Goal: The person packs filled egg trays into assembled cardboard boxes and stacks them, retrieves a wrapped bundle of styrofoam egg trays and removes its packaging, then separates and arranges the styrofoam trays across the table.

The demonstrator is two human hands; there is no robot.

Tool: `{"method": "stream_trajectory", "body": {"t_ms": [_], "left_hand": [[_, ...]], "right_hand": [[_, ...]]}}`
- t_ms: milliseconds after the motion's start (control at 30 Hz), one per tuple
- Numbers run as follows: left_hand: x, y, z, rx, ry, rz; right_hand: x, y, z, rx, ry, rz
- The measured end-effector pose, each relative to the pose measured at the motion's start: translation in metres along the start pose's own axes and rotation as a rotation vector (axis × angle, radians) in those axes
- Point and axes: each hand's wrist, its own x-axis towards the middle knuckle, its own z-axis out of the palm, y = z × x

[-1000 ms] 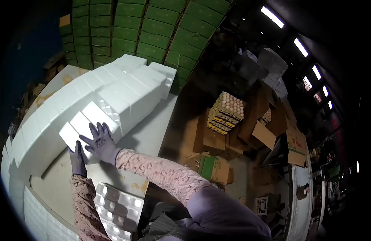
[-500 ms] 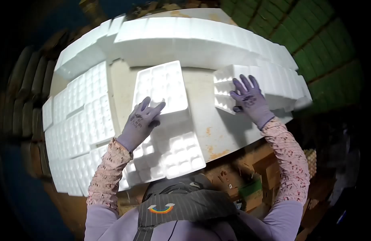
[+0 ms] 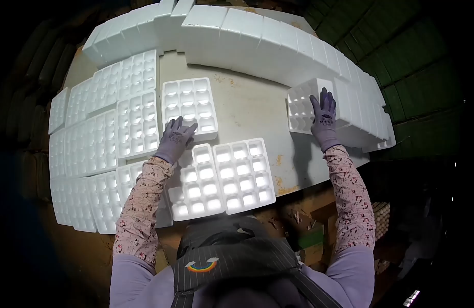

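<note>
My left hand (image 3: 177,141), in a purple glove, rests with its fingers over the lower left corner of a white foam tray (image 3: 189,105) that has several square hollows. Below it, two more trays lie side by side, the right one (image 3: 243,176) fully visible and the left one (image 3: 198,185) partly behind my hand and sleeve. My right hand (image 3: 324,115), gloved too, lies with fingers stretched against the near end of a row of upright foam trays (image 3: 357,113). The hollows of the end tray (image 3: 299,108) face left.
Flat foam trays (image 3: 90,143) cover the left part of the table (image 3: 247,105). A long row of upright white trays (image 3: 257,43) curves along the far side. Green boxes (image 3: 401,66) stand at the upper right, and stacked eggs (image 3: 380,220) are low on the right.
The view has swung from the right side down over the table. Both hands have moved apart from the upright trays; the left is now at a flat tray, which has been lowered towards the table.
</note>
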Motion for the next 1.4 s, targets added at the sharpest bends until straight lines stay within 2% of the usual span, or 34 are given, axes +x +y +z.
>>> {"method": "stream_trajectory", "body": {"t_ms": [167, 233, 333, 367, 400, 433, 467, 567, 633, 667, 733, 800, 867, 900, 967, 1067, 1133, 1167, 1200, 1233, 1300, 1333, 1400], "left_hand": [[-0.018, 0.013, 0.03, -0.093, -0.029, -0.106], [-0.023, 0.013, 0.045, -0.066, 0.063, -0.102], [-0.029, 0.018, 0.058, -0.05, 0.205, -0.107], [-0.03, 0.02, 0.062, -0.053, 0.27, -0.101], [-0.031, 0.022, 0.065, -0.039, 0.359, -0.092], [-0.034, 0.024, 0.066, -0.041, 0.358, -0.083], [-0.034, 0.025, 0.066, -0.038, 0.382, -0.094], [-0.034, 0.025, 0.067, -0.081, 0.406, -0.08], [-0.033, 0.024, 0.069, -0.073, 0.345, -0.12], [-0.032, 0.025, 0.067, -0.02, 0.347, -0.132], [-0.031, 0.035, 0.046, -0.037, 0.417, -0.124], [-0.015, 0.053, 0.028, -0.072, 0.403, -0.099], [0.013, 0.081, 0.011, -0.105, 0.373, -0.033], [0.033, 0.097, 0.004, -0.1, 0.351, -0.003], [0.069, 0.126, 0.01, -0.073, 0.317, -0.009], [0.103, 0.189, -0.005, -0.3, 0.308, 0.04], [0.114, 0.249, -0.018, -0.633, 0.227, 0.029], [0.118, 0.282, -0.027, -0.801, 0.199, 0.028], [0.126, 0.312, -0.033, -1.026, 0.182, -0.014], [0.14, 0.334, -0.037, -1.249, 0.174, -0.055], [0.161, 0.355, -0.023, -1.232, 0.16, -0.114], [0.164, 0.361, -0.016, -1.285, -0.017, -0.16], [0.159, 0.373, -0.015, -1.438, -0.109, -0.173]], "right_hand": [[0.022, -0.02, -0.013, 0.025, 0.123, 0.13], [0.024, -0.056, -0.013, 0.469, 0.342, 0.35], [0.034, -0.129, 0.04, 0.636, 0.206, 0.691], [0.036, -0.152, 0.063, 0.633, 0.244, 0.763], [0.034, -0.178, 0.059, 0.692, 0.174, 0.854], [0.035, -0.19, 0.103, 0.749, 0.12, 0.944], [0.033, -0.208, 0.102, 0.772, -0.085, 1.034], [0.005, -0.226, 0.099, 1.05, -0.356, 0.779], [-0.028, -0.21, 0.03, 0.97, -0.314, 0.367], [-0.034, -0.188, 0.016, 0.948, -0.299, 0.403], [-0.052, -0.13, -0.005, 0.751, -0.036, 0.373], [-0.04, -0.038, -0.01, 0.587, 0.185, 0.364], [-0.025, 0.045, -0.001, 0.24, 0.309, 0.388], [-0.015, 0.072, -0.006, 0.164, 0.256, 0.372], [-0.015, 0.099, 0.009, -0.054, 0.058, 0.183], [-0.036, 0.094, -0.005, -0.079, -0.121, 0.011], [-0.067, 0.067, -0.025, -0.142, -0.139, 0.049], [-0.083, 0.054, -0.025, -0.116, -0.127, 0.094], [-0.095, 0.047, -0.034, -0.017, -0.221, 0.086], [-0.109, 0.037, -0.036, 0.022, -0.179, 0.067], [-0.129, 0.033, -0.054, 0.0, -0.263, -0.001], [-0.137, 0.038, -0.063, 0.052, -0.293, -0.023], [-0.145, 0.061, -0.067, 0.122, -0.3, -0.151]]}}
